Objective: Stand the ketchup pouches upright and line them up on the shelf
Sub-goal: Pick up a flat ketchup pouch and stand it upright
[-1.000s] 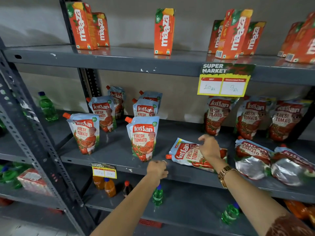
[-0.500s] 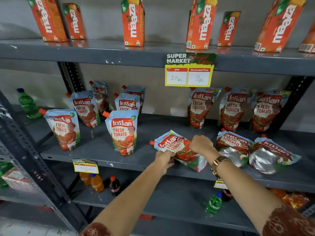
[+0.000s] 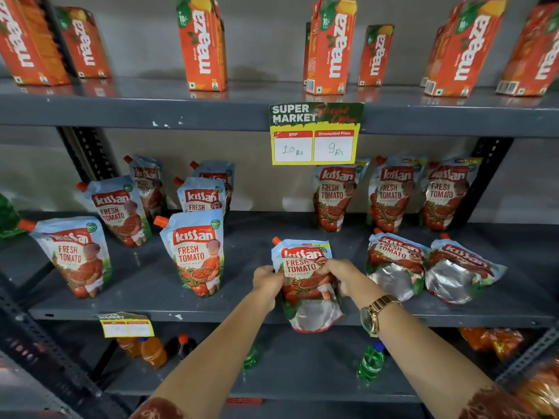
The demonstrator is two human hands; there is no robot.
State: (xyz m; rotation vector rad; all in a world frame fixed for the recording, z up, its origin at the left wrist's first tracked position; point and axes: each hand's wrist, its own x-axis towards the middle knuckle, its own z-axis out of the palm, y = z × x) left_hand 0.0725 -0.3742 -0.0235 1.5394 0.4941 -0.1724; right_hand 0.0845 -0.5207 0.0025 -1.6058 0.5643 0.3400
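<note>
A Kissan ketchup pouch [image 3: 304, 285] hangs tilted over the front edge of the grey middle shelf [image 3: 248, 255], spout up and silver base toward me. My left hand [image 3: 266, 279] grips its left side and my right hand [image 3: 337, 275] grips its right side. Several pouches stand upright on the left, the nearest one [image 3: 195, 252] beside my left hand. Three more stand at the back right, such as the one below the price sign [image 3: 334, 195]. Two pouches lie flat on the right: one [image 3: 393, 264] close to my right hand, another [image 3: 459, 270] beyond it.
Orange Maaza cartons [image 3: 202, 43] stand on the top shelf. A yellow price sign [image 3: 314, 137] hangs from its edge. Green bottles [image 3: 370, 361] and orange bottles [image 3: 152, 352] sit on the lower shelf. A dark slotted upright [image 3: 87, 152] stands at the back left.
The pouch lay flat on the shelf under my right hand. Both hands took hold of it, turned it spout-up and drew it toward the shelf's front edge.
</note>
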